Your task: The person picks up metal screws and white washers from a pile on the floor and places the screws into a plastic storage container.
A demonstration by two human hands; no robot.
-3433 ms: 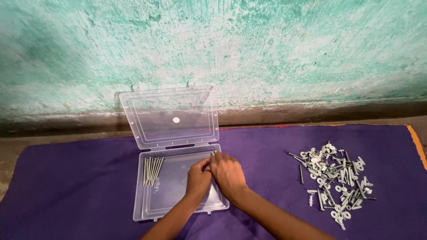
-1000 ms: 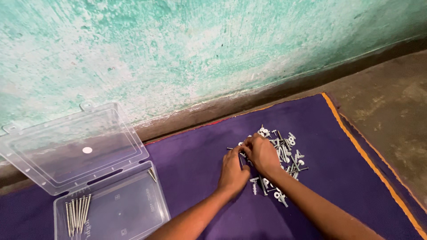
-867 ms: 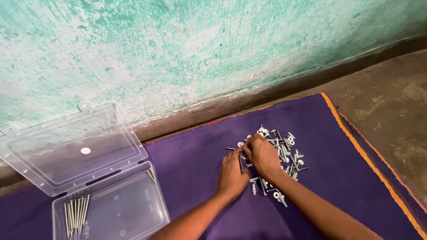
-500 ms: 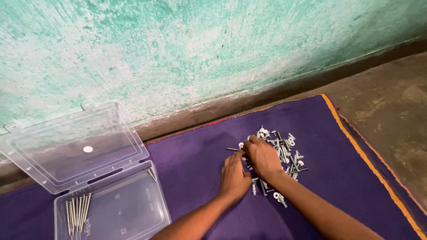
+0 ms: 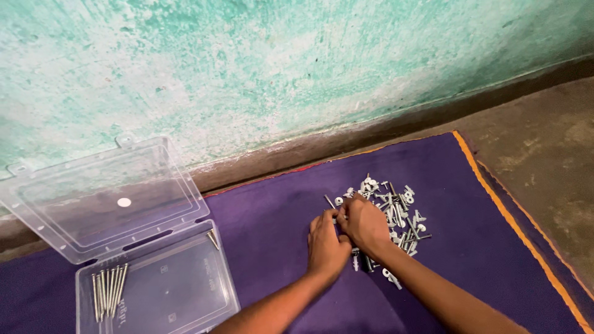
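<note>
Both hands met at left edge of fastener pile (image 5: 390, 213): left hand (image 5: 327, 246) and right hand (image 5: 365, 224) curled over fasteners, fingers' grip hidden. Clear box (image 5: 158, 291) lay well left of pile.

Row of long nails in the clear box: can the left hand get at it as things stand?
Probably yes. The left hand sits at the fastener pile; the row of long nails lies in the clear box, lid up, with only bare purple cloth between.
</note>
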